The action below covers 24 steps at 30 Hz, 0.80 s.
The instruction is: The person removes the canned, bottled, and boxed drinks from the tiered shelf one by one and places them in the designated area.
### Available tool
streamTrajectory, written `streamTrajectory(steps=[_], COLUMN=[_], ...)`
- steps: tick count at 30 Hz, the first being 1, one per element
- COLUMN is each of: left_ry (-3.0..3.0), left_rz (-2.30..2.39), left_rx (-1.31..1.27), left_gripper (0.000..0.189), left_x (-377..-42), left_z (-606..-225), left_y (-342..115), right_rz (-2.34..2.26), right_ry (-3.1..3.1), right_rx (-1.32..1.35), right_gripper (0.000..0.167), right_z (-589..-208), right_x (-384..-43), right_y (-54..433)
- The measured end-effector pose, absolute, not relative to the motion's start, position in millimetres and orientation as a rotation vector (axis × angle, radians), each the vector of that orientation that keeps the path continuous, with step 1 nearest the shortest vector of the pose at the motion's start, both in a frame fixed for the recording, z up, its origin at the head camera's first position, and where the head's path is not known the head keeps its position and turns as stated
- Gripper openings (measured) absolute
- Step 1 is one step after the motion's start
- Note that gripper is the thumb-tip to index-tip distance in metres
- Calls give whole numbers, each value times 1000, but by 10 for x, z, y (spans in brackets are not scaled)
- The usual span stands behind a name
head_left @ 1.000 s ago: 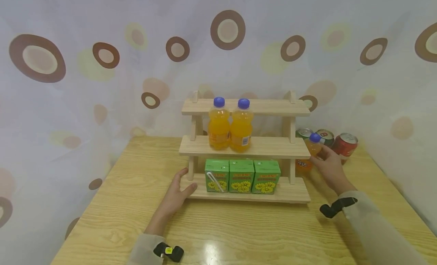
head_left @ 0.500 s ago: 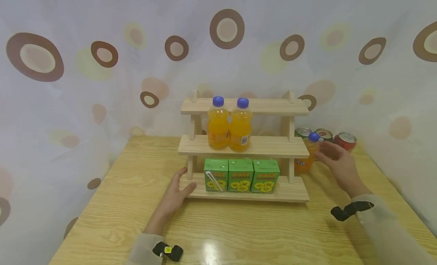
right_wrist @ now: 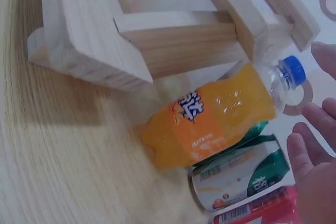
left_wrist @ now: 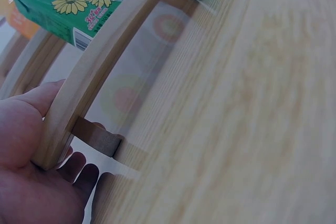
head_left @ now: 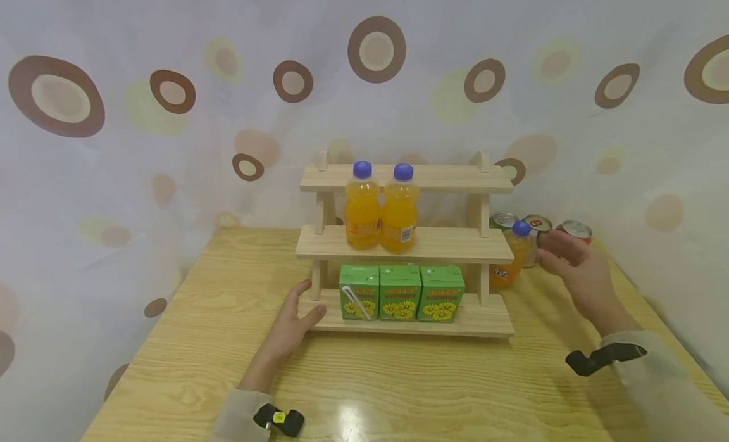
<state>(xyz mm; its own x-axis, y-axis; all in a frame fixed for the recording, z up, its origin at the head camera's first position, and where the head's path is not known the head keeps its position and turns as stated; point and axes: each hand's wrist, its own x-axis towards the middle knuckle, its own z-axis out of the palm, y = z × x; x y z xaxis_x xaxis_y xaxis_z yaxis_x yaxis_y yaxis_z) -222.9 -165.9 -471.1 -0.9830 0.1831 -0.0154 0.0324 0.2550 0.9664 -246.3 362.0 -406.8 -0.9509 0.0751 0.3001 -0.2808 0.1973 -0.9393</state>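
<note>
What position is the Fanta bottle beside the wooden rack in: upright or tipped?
Upright: in the head view, the Fanta bottle stands on the table with its blue cap on top.

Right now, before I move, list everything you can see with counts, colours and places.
Table: 1, light wood, under everything
Rack: 1, pale wood, on the table
Shelved bottles: 2, orange with blue caps, middle tier
Loose bottle: 1, orange with blue cap, on the table, right of the rack
Cartons: 3, green with yellow flowers, bottom tier
Straw: 1, white, front of leftmost carton
Cans: 3, green, white-and-green, red, beyond the loose bottle
Backdrop: 1, whitish with brown and yellow circles, behind
Sleeves: 2, pale, on both arms
Left hand: 1, bare, gripping rack's lower left end
Right hand: 1, bare, beside the loose bottle
</note>
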Motion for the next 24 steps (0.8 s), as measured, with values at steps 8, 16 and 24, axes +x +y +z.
streamTrajectory(steps=[8,16,24], left_ry=[2378,2375,2371], left_rz=[1805,1813,1816], left_rx=[215,212,209], left_gripper=[69,70,69], left_x=[-2086,-2108,-2103], left_z=[-4436,-4472,-4454], left_y=[-1621,-1632,-1627], right_rz=[1764,1898,1931], right_ry=[-2180,-2049,-1970], right_rx=[171,318,470], right_gripper=[49,44,39], right_z=[-3891,-3744,-3695], right_x=[-2413,-2389,-2449], right_y=[3463,3221,3009])
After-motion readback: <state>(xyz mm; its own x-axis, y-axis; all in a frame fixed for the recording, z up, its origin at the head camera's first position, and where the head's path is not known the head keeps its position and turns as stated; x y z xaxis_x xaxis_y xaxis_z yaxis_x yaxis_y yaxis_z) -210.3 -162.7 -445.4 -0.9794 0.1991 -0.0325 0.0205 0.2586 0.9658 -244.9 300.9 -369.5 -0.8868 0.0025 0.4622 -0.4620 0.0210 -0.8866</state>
